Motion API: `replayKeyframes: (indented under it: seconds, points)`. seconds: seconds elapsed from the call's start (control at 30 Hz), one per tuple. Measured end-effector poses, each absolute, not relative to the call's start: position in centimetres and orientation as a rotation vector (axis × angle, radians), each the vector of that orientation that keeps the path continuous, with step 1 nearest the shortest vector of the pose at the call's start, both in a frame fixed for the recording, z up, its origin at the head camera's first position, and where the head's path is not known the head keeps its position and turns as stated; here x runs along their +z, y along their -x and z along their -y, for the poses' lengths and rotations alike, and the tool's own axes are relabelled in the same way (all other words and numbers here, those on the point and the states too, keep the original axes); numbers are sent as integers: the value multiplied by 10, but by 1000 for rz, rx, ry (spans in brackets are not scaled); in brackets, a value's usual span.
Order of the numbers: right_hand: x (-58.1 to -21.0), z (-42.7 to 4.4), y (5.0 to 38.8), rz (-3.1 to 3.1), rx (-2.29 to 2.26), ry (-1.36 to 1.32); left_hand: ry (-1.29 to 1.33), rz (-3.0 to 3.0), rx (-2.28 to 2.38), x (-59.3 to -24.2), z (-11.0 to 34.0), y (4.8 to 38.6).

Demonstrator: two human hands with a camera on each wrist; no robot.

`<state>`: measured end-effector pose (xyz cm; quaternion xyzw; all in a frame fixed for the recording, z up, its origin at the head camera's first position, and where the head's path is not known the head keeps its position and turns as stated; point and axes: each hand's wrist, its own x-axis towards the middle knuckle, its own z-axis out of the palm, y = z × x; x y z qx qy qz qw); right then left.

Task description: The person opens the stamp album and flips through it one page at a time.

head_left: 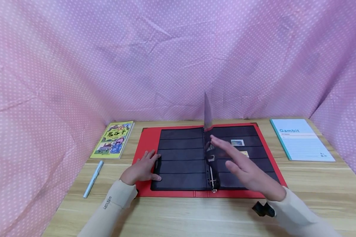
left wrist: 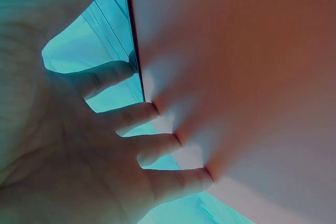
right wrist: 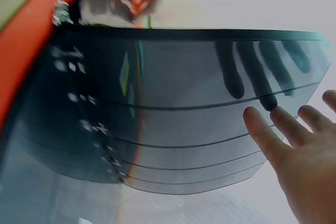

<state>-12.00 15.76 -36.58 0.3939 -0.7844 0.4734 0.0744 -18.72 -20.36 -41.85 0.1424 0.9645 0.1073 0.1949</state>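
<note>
A red ring binder [head_left: 147, 140] lies spread on the table, holding black stamp pages [head_left: 181, 154] with strip pockets. One black page [head_left: 208, 113] stands upright at the rings, seen broadside in the right wrist view. My right hand [head_left: 249, 172], fingers extended, is beside that page's right face; in the right wrist view its fingertips [right wrist: 252, 114] are at the page, with their reflection on it. On the right page are a blue-green stamp [head_left: 237, 142] and a yellowish stamp [head_left: 245, 153]. My left hand [head_left: 140, 168] rests with spread fingers on the binder's left cover and page edge.
A yellow comic-style book [head_left: 112, 140] lies at the back left, with a light blue pen [head_left: 93, 179] in front of it. At the far right is a white and teal Gambit notebook [head_left: 302, 140]. Pink dotted cloth [head_left: 178, 65] hangs behind the wooden table [head_left: 195, 217].
</note>
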Motion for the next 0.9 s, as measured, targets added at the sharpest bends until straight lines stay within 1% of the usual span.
replayKeyframes:
  seconds: [0.1,0.37,0.6,0.73,0.9]
  points:
    - [-376,-154,121,2430,1403,-1196,-407,-2708,302,-419,203,187]
    - [-408,-147,127,2712,1212,-1095,-464,-2701,336,-419,208,186]
    - [-423,-134,127,2768,1109,-1157,-482,-2766,645,-402,222,195]
    - [-426,-127,127,2790,1010,-1164,-494,-2762,706,-399,211,192]
    - [-426,-124,127,2832,933,-1156,-485,-2725,430,-411,183,181]
